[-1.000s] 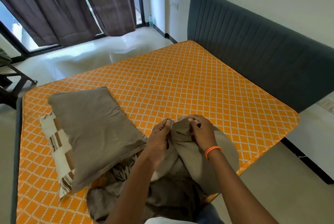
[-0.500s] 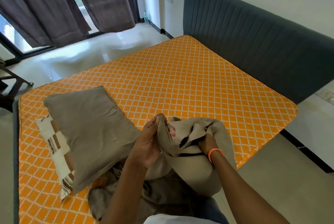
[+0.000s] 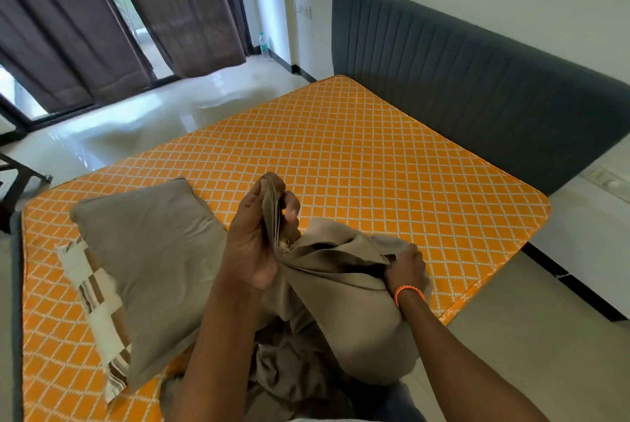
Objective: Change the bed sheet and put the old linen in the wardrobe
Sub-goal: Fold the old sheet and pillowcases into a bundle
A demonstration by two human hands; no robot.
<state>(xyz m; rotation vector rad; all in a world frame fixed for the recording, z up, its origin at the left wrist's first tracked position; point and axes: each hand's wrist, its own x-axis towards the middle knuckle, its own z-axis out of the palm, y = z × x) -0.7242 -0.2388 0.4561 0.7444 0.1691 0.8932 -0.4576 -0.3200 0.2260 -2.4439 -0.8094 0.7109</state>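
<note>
My body as seen from my head camera. Both forearms are bare, with no sleeves reaching them. My left hand (image 3: 254, 237) wears nothing. My right hand (image 3: 405, 266) carries at the wrist a thin braided wristband (image 3: 409, 293), orange flecked with white. A strip of white garment (image 3: 317, 419) shows at my torso.

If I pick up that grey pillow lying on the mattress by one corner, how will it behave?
The grey pillow looks soft and creased, so it would probably sag from a corner grip. It seems plump, likely light for its size. Lying flat on the mattress, it should not roll.
</note>
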